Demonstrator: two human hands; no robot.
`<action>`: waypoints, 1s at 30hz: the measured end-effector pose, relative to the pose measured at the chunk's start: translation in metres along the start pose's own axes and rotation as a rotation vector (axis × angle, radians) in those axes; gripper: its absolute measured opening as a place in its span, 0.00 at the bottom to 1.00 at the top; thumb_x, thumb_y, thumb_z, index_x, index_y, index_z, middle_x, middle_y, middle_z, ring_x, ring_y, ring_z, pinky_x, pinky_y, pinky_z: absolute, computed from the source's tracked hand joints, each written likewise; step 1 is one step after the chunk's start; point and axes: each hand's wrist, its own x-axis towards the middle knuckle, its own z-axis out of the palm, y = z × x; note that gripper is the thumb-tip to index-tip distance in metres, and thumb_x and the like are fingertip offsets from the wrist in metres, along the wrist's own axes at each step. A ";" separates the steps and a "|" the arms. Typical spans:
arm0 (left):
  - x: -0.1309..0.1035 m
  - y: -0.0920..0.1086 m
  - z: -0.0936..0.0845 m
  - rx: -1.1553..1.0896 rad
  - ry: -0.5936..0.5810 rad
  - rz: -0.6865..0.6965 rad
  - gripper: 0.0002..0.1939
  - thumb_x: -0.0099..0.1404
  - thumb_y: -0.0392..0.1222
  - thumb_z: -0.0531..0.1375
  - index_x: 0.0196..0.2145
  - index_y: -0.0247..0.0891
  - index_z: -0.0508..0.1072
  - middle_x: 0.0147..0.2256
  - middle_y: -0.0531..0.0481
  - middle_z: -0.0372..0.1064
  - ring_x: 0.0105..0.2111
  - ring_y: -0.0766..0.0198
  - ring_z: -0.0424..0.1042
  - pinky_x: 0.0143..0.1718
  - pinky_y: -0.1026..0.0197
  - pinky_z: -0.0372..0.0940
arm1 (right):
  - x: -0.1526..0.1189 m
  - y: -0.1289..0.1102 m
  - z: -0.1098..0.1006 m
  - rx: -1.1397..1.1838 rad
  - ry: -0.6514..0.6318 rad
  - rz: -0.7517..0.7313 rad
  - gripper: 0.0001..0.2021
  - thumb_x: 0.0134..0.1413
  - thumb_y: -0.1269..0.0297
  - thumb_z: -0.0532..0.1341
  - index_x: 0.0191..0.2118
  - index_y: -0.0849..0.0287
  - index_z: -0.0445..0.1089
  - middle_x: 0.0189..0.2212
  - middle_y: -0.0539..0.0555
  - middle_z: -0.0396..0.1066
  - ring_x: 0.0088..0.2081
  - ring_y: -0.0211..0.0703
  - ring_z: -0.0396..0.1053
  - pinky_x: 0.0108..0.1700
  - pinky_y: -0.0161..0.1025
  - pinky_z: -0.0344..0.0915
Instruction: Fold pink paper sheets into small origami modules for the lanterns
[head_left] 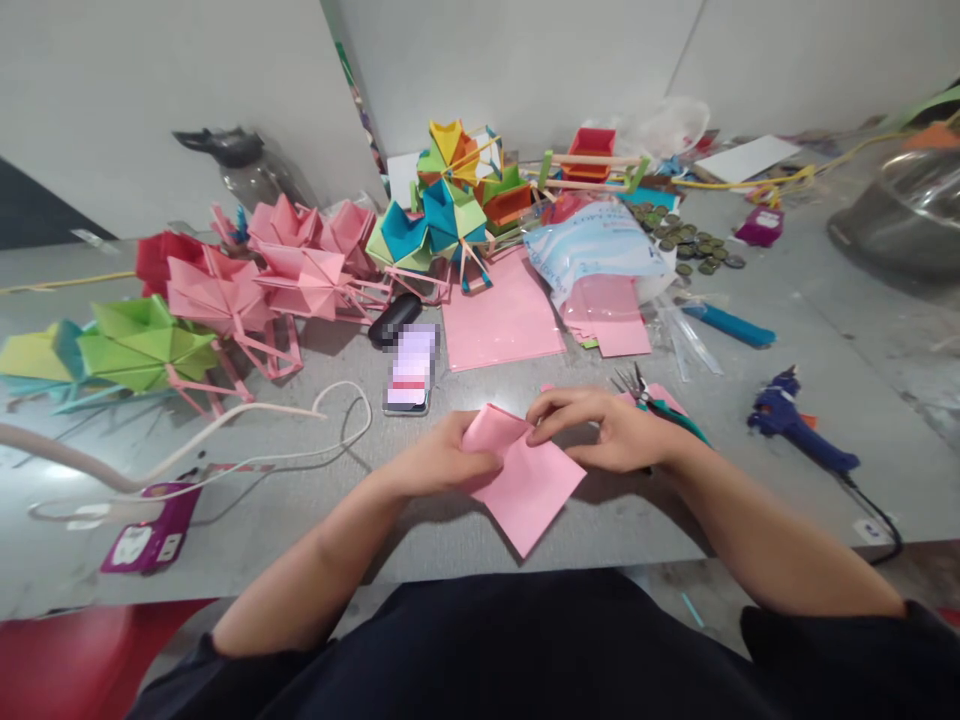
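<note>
A pink paper square [529, 500], turned like a diamond and folded over at its upper left, is held just above the table's front part. My left hand [442, 458] is closed on its left side, the thumb lying across the paper and the fingers behind it. At the upper right edge, my right hand [607, 425] has its fingertips on the paper near the fold, with its fingers curved. Pliers with teal handles [675, 415] and another pink piece lie partly behind my right hand.
Folded paper models [217, 285] fill the back left. A phone [411, 370], a pink sheet [499, 315] and a plastic pack [596, 250] lie ahead. To the right are a blue glue gun [802, 425] and a teal cutter [731, 325]. White cables [262, 405] curve across the left.
</note>
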 end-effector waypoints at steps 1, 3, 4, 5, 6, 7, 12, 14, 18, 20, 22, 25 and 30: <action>0.000 -0.001 -0.002 -0.014 -0.019 0.003 0.15 0.56 0.39 0.66 0.42 0.35 0.79 0.32 0.49 0.76 0.27 0.65 0.71 0.28 0.63 0.64 | 0.000 -0.001 -0.001 0.000 -0.008 0.004 0.20 0.61 0.76 0.66 0.53 0.48 0.84 0.50 0.56 0.80 0.49 0.46 0.79 0.56 0.49 0.75; 0.001 -0.003 -0.005 -0.025 -0.048 0.007 0.16 0.56 0.39 0.67 0.44 0.35 0.79 0.33 0.48 0.77 0.28 0.64 0.73 0.29 0.63 0.66 | 0.000 -0.003 -0.003 -0.007 -0.027 0.022 0.20 0.61 0.77 0.65 0.52 0.48 0.84 0.49 0.55 0.80 0.48 0.45 0.79 0.56 0.48 0.74; 0.001 -0.003 -0.006 -0.019 -0.050 0.006 0.16 0.56 0.39 0.67 0.43 0.35 0.79 0.33 0.48 0.77 0.28 0.63 0.73 0.29 0.63 0.66 | -0.001 -0.004 -0.003 -0.012 -0.038 0.038 0.20 0.61 0.77 0.65 0.52 0.48 0.84 0.49 0.55 0.80 0.48 0.45 0.79 0.56 0.48 0.74; 0.002 -0.004 -0.007 -0.007 -0.046 0.003 0.16 0.56 0.39 0.67 0.43 0.35 0.79 0.33 0.48 0.78 0.28 0.63 0.74 0.29 0.63 0.66 | -0.001 -0.005 -0.002 -0.015 -0.047 0.057 0.20 0.61 0.77 0.65 0.52 0.48 0.84 0.50 0.55 0.80 0.49 0.45 0.78 0.56 0.48 0.74; 0.002 -0.003 -0.008 0.011 -0.038 -0.002 0.15 0.56 0.39 0.67 0.43 0.35 0.79 0.33 0.48 0.78 0.28 0.63 0.74 0.28 0.63 0.66 | -0.001 -0.005 -0.001 -0.014 -0.054 0.075 0.19 0.62 0.77 0.65 0.52 0.48 0.84 0.50 0.55 0.80 0.49 0.45 0.78 0.56 0.48 0.74; 0.002 -0.003 -0.008 0.031 -0.026 -0.007 0.15 0.56 0.39 0.67 0.43 0.36 0.79 0.33 0.48 0.78 0.28 0.63 0.74 0.29 0.63 0.66 | -0.001 -0.004 0.000 -0.008 -0.056 0.091 0.18 0.63 0.75 0.65 0.51 0.48 0.84 0.50 0.54 0.80 0.49 0.45 0.78 0.56 0.49 0.74; 0.000 -0.001 -0.003 0.121 0.051 0.047 0.12 0.58 0.38 0.67 0.41 0.35 0.79 0.30 0.52 0.74 0.26 0.66 0.69 0.27 0.64 0.62 | 0.003 0.004 0.014 0.092 0.087 0.138 0.05 0.67 0.64 0.69 0.44 0.50 0.84 0.45 0.54 0.81 0.45 0.44 0.78 0.53 0.47 0.74; -0.001 -0.003 0.002 0.145 0.094 0.103 0.11 0.60 0.38 0.66 0.42 0.35 0.79 0.31 0.52 0.75 0.27 0.66 0.69 0.29 0.64 0.62 | 0.005 0.007 0.024 0.137 0.229 0.192 0.05 0.65 0.59 0.72 0.42 0.52 0.82 0.40 0.53 0.81 0.42 0.44 0.77 0.50 0.46 0.75; -0.002 -0.009 0.014 0.165 0.184 0.208 0.16 0.65 0.42 0.67 0.50 0.36 0.81 0.41 0.46 0.81 0.36 0.61 0.76 0.37 0.61 0.69 | 0.008 0.010 0.046 0.231 0.488 0.272 0.15 0.60 0.54 0.75 0.48 0.53 0.78 0.38 0.53 0.79 0.39 0.44 0.76 0.44 0.44 0.75; -0.003 -0.012 0.019 0.195 0.246 0.260 0.18 0.66 0.43 0.68 0.52 0.37 0.82 0.42 0.46 0.82 0.38 0.60 0.77 0.38 0.61 0.69 | 0.008 0.008 0.053 0.242 0.499 0.252 0.12 0.63 0.52 0.73 0.46 0.54 0.79 0.36 0.53 0.78 0.37 0.44 0.75 0.42 0.43 0.74; -0.004 -0.013 0.023 0.230 0.292 0.292 0.16 0.66 0.42 0.68 0.51 0.37 0.82 0.39 0.47 0.81 0.36 0.61 0.76 0.36 0.62 0.68 | 0.008 0.004 0.058 0.242 0.480 0.211 0.12 0.67 0.51 0.70 0.42 0.54 0.80 0.33 0.52 0.78 0.35 0.43 0.74 0.40 0.42 0.73; -0.007 -0.014 0.027 0.294 0.305 0.316 0.10 0.66 0.42 0.67 0.44 0.38 0.83 0.36 0.49 0.80 0.34 0.62 0.75 0.36 0.62 0.68 | 0.008 -0.001 0.061 0.234 0.494 0.130 0.15 0.68 0.47 0.69 0.40 0.54 0.80 0.31 0.52 0.78 0.33 0.42 0.73 0.37 0.41 0.72; -0.010 -0.016 0.026 0.379 0.276 0.377 0.11 0.70 0.45 0.66 0.46 0.39 0.83 0.37 0.47 0.81 0.35 0.60 0.77 0.37 0.59 0.70 | 0.008 -0.004 0.064 0.190 0.512 0.087 0.17 0.68 0.45 0.69 0.40 0.53 0.81 0.31 0.52 0.79 0.32 0.43 0.73 0.37 0.42 0.73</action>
